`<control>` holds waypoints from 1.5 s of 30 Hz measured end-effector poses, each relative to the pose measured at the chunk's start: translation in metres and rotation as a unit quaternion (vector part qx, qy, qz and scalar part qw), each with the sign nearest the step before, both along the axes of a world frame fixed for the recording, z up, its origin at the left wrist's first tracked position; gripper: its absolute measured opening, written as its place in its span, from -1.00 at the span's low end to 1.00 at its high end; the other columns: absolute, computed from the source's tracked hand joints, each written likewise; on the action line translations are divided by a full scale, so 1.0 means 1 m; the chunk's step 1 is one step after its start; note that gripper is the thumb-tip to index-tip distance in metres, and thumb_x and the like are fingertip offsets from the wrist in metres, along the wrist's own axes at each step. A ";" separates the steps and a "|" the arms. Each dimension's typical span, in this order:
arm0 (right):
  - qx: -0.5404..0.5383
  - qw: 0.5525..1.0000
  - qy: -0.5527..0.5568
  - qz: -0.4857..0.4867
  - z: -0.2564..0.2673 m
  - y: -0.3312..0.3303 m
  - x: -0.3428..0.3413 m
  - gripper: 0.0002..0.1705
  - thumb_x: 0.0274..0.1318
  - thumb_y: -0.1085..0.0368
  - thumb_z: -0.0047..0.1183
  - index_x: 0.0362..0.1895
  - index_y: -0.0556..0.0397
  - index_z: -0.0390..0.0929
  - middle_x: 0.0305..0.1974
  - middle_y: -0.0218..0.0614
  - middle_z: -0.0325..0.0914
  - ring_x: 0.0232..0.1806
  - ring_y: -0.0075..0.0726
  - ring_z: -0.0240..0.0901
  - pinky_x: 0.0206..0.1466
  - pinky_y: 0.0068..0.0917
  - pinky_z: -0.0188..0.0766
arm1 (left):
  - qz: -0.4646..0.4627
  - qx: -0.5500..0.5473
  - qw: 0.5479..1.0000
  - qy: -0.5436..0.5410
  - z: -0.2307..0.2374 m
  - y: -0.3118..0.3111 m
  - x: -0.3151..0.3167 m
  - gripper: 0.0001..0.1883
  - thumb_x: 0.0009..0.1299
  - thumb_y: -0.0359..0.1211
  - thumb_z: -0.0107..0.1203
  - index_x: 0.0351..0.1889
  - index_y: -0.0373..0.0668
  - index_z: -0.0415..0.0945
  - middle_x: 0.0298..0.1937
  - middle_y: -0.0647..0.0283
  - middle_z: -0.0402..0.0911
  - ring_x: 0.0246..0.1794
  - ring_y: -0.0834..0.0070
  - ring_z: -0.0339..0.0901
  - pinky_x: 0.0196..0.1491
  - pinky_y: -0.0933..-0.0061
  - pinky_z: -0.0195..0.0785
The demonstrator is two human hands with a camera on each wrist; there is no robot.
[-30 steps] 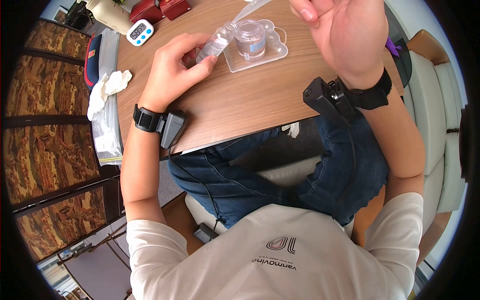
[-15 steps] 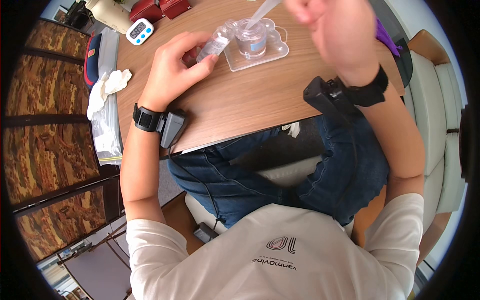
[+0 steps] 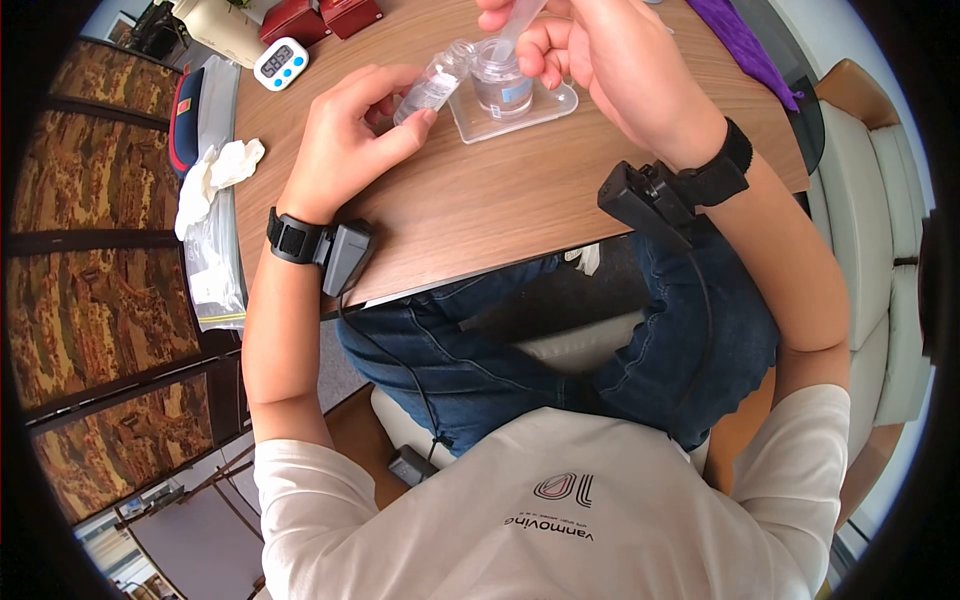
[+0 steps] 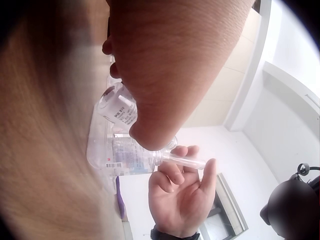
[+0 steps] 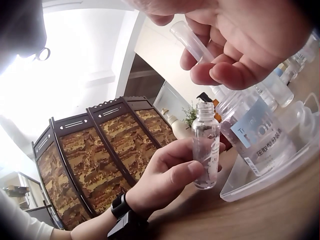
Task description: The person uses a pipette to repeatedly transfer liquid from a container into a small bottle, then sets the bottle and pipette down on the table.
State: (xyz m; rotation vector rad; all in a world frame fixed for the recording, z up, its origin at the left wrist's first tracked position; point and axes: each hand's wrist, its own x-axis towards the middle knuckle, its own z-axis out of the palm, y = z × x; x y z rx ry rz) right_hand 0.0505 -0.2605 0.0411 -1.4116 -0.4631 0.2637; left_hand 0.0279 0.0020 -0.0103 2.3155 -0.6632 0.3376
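Observation:
My left hand holds a small clear bottle between thumb and fingers; its mouth is open and it leans toward the jar. Beside it a wider clear jar with a blue label and clear liquid stands uncapped on a clear plastic tray. My right hand is over the jar and grips a translucent plastic dropper, its bulb end up. The dropper's lower end goes down at the jar's mouth, partly hidden by the fingers. In the right wrist view the small bottle stands upright.
A white timer and dark red boxes stand at the back left. Crumpled white tissue and a zip bag lie along the left edge. Something purple lies at the right. Several clear bottles stand behind the jar.
My right hand has moved left and down, taking the dropper from the small bottle's mouth to the jar and lower into it. The left hand and its bottle have stayed put.

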 end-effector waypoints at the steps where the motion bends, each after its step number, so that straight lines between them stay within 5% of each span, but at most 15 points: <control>1: 0.013 1.000 0.011 0.007 -0.001 0.000 0.001 -0.38 0.63 -0.14 -0.41 -0.03 0.16 0.47 -0.19 -0.33 0.49 -0.42 -0.61 0.38 -0.41 -0.69 0.37 | 0.000 0.001 1.000 -0.002 0.000 0.000 0.000 -0.62 0.25 -0.30 0.37 0.01 -0.22 0.68 -0.37 0.27 0.53 -0.42 0.50 0.41 -0.31 0.44 0.37; 9: -0.006 0.998 0.059 0.002 0.004 -0.001 0.001 -0.49 0.61 0.00 -0.37 -0.03 0.19 0.47 -0.21 -0.34 0.50 -0.42 -0.61 0.39 -0.40 -0.69 0.38 | 0.001 -0.002 1.000 0.005 0.001 -0.001 -0.001 -0.62 0.25 -0.30 0.37 0.01 -0.22 0.69 -0.36 0.28 0.54 -0.40 0.51 0.42 -0.29 0.45 0.38; 18: -0.021 0.999 -0.029 0.001 0.003 -0.005 0.000 -0.51 0.60 0.03 -0.37 -0.15 0.16 0.48 -0.26 -0.34 0.50 -0.46 -0.63 0.33 -0.43 -0.68 0.31 | -0.002 0.002 1.000 0.002 -0.001 0.001 0.001 -0.62 0.26 -0.29 0.37 0.01 -0.23 0.68 -0.36 0.27 0.54 -0.40 0.50 0.42 -0.29 0.45 0.38; 26: 0.195 0.961 -0.170 -0.096 0.038 -0.017 -0.014 -0.46 0.57 0.06 -0.40 -0.29 0.15 0.51 -0.34 -0.13 0.59 -0.53 -0.56 0.25 -0.48 -0.65 0.23 | -0.007 -0.003 1.000 -0.003 -0.002 0.000 0.001 -0.62 0.25 -0.29 0.36 0.00 -0.24 0.68 -0.37 0.27 0.53 -0.42 0.50 0.40 -0.30 0.44 0.37; 32: 0.208 0.974 -0.072 -0.059 0.035 -0.011 -0.017 -0.43 0.57 0.03 -0.40 -0.28 0.17 0.53 -0.34 -0.10 0.58 -0.54 -0.53 0.24 -0.49 -0.62 0.21 | -0.002 -0.003 1.000 0.004 -0.002 0.000 0.001 -0.62 0.25 -0.29 0.36 0.01 -0.25 0.68 -0.38 0.27 0.52 -0.42 0.50 0.40 -0.30 0.44 0.36; 45: 0.202 0.974 -0.082 -0.066 0.042 -0.008 -0.020 -0.43 0.57 -0.04 -0.32 -0.28 0.16 0.53 -0.35 -0.14 0.58 -0.58 -0.58 0.19 -0.53 -0.67 0.16 | -0.004 0.001 1.000 -0.005 -0.002 0.001 0.002 -0.62 0.25 -0.30 0.36 0.01 -0.24 0.68 -0.37 0.27 0.53 -0.42 0.50 0.41 -0.31 0.44 0.37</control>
